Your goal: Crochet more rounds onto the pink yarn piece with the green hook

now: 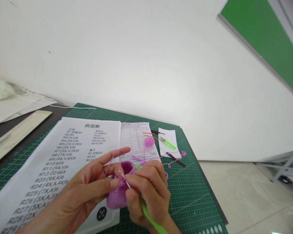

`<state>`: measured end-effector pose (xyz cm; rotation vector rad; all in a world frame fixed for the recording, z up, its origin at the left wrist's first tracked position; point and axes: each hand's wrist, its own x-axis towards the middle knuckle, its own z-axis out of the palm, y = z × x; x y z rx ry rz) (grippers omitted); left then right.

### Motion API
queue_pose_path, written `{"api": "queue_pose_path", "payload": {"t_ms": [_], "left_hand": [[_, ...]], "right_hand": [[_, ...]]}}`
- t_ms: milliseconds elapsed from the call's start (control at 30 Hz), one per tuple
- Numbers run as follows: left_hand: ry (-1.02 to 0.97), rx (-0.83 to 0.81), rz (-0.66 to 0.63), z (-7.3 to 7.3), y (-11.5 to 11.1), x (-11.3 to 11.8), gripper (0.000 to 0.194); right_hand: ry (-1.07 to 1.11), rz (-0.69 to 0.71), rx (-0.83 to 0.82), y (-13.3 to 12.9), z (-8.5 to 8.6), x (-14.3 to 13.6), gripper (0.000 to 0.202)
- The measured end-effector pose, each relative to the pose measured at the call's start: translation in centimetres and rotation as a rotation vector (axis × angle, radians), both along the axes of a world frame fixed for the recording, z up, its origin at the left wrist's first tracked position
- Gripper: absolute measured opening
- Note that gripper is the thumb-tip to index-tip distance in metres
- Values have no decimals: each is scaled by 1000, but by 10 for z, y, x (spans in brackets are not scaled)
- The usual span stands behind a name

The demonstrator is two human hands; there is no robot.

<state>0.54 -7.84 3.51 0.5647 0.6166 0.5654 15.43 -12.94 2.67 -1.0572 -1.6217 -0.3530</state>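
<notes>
A pink crocheted piece [117, 199], cup-shaped with an opening at its top, is pinched in my left hand [89, 187] between thumb and fingers. Pink yarn [109, 163] runs over the raised left index finger down to the stitches. My right hand [150, 191] grips a crochet hook [146, 210] with a green handle. Its metal tip is at the rim of the piece, beside the left fingertips. Whether a loop sits on the hook is too small to tell.
Pattern sheets [56, 139] lie on a green cutting mat [190, 182]. Behind my hands are a pink yarn ball [149, 141] and green thread snips [167, 143] on white paper. A ruler [19, 135] and pale yarn [1, 89] lie left. A white wall [136, 65] rises behind.
</notes>
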Motion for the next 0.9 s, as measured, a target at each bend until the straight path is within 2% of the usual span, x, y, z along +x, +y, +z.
{"api": "queue_pose_path", "payload": {"t_ms": [167,467,700,800,900], "left_hand": [[-75,-27,-67,-13,1,-2,64],[20,-15,-70,5,2,2,57],[39,89,-69,0,-1,1,52],[47,142,-63,-4,-2,3,53],[51,161,-62,-4,-3,6,58]], "right_hand": [[31,57,2,-4,3,4,18],[191,67,-113,-10,16,5,29],[354,177,-192,-9,15,9,36],[359,152,-198,-8,13,7,34],[250,71,-138,-6,9,4,29]]}}
